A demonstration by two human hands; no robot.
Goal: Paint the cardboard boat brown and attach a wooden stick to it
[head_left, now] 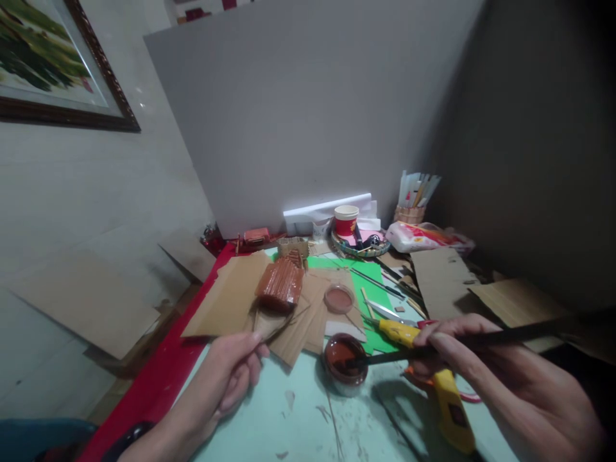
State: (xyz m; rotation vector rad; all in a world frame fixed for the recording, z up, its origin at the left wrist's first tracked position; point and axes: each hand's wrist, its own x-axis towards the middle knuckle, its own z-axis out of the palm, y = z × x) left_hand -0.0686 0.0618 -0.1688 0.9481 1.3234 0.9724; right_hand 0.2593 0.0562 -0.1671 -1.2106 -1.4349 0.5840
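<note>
My left hand (237,369) pinches the edge of a small cardboard piece (267,326). At its far end sits a ridged, glossy model part painted reddish brown (280,285). Between the fingers of my right hand (510,378) is a dark-handled paintbrush (397,356), its tip inside a small jar of brown paint (345,385). Just behind the jar lies a round lid (339,298) smeared with brown. A yellow tool, apparently a glue gun (452,407), lies partly under my right hand.
Cardboard sheets (226,292) and a green sheet (380,292) cover the table's middle. Scissors (382,311) lie to the right. Farther back stand a red paper cup (346,223), a round tray (382,250), a holder of sticks (410,212) and a tissue pack (418,237). A grey board (308,115) rises behind.
</note>
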